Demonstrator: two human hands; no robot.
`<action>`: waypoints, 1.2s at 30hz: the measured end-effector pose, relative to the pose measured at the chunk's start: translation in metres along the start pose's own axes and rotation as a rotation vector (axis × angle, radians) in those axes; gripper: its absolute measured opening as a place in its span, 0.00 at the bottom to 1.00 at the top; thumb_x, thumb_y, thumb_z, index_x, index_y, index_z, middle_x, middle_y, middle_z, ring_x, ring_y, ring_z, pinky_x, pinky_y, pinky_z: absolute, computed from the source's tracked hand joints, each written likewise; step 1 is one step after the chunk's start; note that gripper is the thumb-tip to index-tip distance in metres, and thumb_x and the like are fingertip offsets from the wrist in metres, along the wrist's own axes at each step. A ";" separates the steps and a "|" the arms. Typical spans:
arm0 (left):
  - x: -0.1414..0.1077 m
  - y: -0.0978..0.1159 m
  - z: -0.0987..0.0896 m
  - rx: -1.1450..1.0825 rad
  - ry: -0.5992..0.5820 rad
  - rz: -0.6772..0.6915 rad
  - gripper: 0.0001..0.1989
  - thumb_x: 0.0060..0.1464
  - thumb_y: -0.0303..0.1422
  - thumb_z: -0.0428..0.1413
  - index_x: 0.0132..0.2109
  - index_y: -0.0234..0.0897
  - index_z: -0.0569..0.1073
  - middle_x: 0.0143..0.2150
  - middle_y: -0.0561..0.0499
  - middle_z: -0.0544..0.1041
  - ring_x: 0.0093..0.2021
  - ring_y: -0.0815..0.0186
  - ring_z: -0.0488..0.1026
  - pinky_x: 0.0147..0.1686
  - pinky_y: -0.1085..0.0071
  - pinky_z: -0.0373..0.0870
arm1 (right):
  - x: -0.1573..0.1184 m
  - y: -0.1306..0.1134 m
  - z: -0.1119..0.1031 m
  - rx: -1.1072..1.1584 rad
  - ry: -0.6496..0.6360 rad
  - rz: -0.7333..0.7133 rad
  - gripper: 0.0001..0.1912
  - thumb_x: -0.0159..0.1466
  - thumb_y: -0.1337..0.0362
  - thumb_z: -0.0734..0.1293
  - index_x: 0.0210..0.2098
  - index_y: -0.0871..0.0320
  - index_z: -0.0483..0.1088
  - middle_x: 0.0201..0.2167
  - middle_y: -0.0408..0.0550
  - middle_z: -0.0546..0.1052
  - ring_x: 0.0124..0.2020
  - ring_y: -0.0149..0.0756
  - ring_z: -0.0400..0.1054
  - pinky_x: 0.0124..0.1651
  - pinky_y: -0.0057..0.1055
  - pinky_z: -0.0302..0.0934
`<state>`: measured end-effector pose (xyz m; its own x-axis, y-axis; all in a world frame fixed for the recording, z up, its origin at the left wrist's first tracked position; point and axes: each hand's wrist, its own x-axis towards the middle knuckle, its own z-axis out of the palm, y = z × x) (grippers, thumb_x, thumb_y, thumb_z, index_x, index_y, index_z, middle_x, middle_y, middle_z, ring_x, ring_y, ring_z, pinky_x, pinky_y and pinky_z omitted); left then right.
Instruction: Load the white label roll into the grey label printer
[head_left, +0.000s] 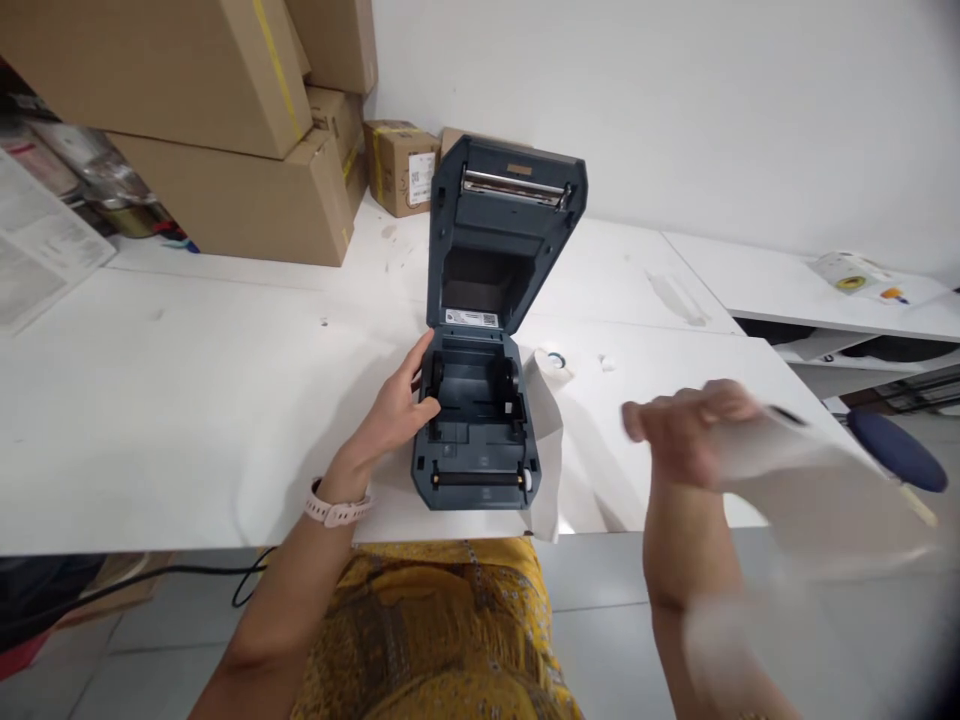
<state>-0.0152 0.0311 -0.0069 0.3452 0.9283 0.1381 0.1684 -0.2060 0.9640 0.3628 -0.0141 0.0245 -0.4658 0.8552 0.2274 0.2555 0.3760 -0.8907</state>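
A dark grey label printer stands on the white table with its lid raised and its inner bay bare. My left hand holds the printer's left side, thumb over the inner edge. Off to the right, my right hand is blurred by motion, its fingers closed around a whitish, translucent sheet that trails to the right. A small roll lies just right of the printer, and a white paper strip runs from there along the printer's side to the table's front edge.
Cardboard boxes are stacked at the back left, with a smaller labelled box beside them. Printed paper lies at the far left. A side shelf stands on the right, near a blue round seat. A black cable hangs below the table.
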 end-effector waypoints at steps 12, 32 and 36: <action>-0.004 -0.007 0.004 0.002 0.021 0.008 0.47 0.57 0.35 0.59 0.79 0.49 0.48 0.74 0.48 0.65 0.70 0.43 0.66 0.68 0.47 0.67 | 0.123 -0.045 0.091 -0.848 -0.523 -0.172 0.22 0.75 0.60 0.59 0.64 0.60 0.69 0.54 0.60 0.82 0.53 0.53 0.76 0.63 0.55 0.60; -0.003 -0.008 0.009 -0.027 0.008 -0.025 0.44 0.59 0.36 0.58 0.78 0.49 0.48 0.82 0.49 0.45 0.81 0.50 0.39 0.78 0.46 0.41 | 0.071 -0.052 0.122 -0.940 -0.165 -0.243 0.20 0.76 0.68 0.57 0.60 0.53 0.75 0.62 0.53 0.79 0.59 0.46 0.76 0.72 0.62 0.55; -0.002 -0.007 0.010 0.003 0.013 -0.011 0.45 0.58 0.34 0.57 0.78 0.46 0.48 0.82 0.48 0.46 0.81 0.50 0.40 0.78 0.47 0.40 | 0.049 -0.062 0.133 -0.873 -0.125 -0.263 0.19 0.76 0.66 0.59 0.61 0.53 0.74 0.62 0.52 0.78 0.60 0.45 0.76 0.70 0.59 0.63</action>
<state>-0.0079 0.0271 -0.0165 0.3311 0.9345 0.1306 0.1752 -0.1969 0.9647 0.2119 -0.0430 0.0386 -0.6746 0.6781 0.2917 0.6534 0.7324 -0.1913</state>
